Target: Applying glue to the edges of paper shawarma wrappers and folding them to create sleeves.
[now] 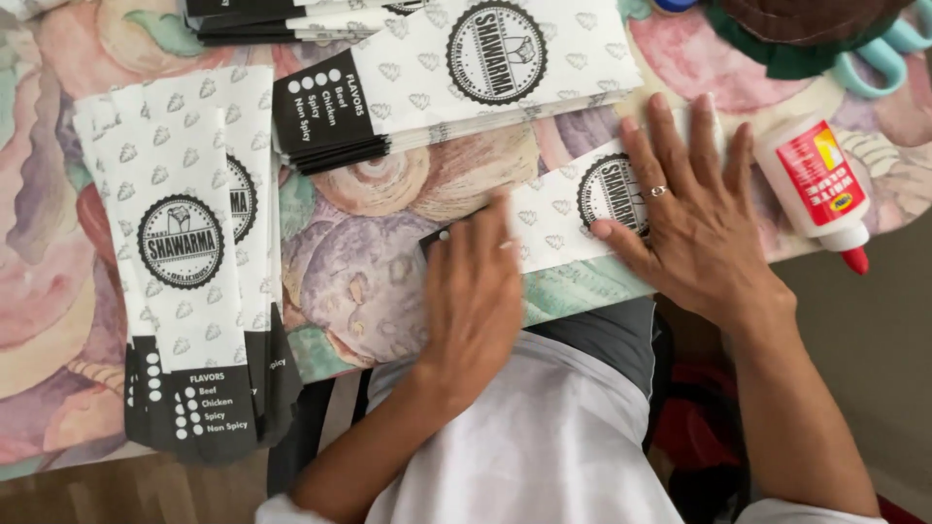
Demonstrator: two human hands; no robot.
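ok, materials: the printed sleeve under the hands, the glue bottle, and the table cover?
Printed sleeve: looks like thin matte paper, lying flat with crisp folded edges under the left hand and right hand. Glue bottle: probably smooth white plastic with a red tip and a glossy label. Table cover: floral print, faint sheen; vinyl or coated cloth, hard to tell.

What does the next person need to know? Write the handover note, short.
Left hand: open, flat on the dark end of the paper bag at the table edge.
Right hand: open, flat on the bag's other end.
Glue bottle: lying just right of it.
Done: bags piled at left and at top.
Left: this bag; whether its seam is stuck can't be seen.
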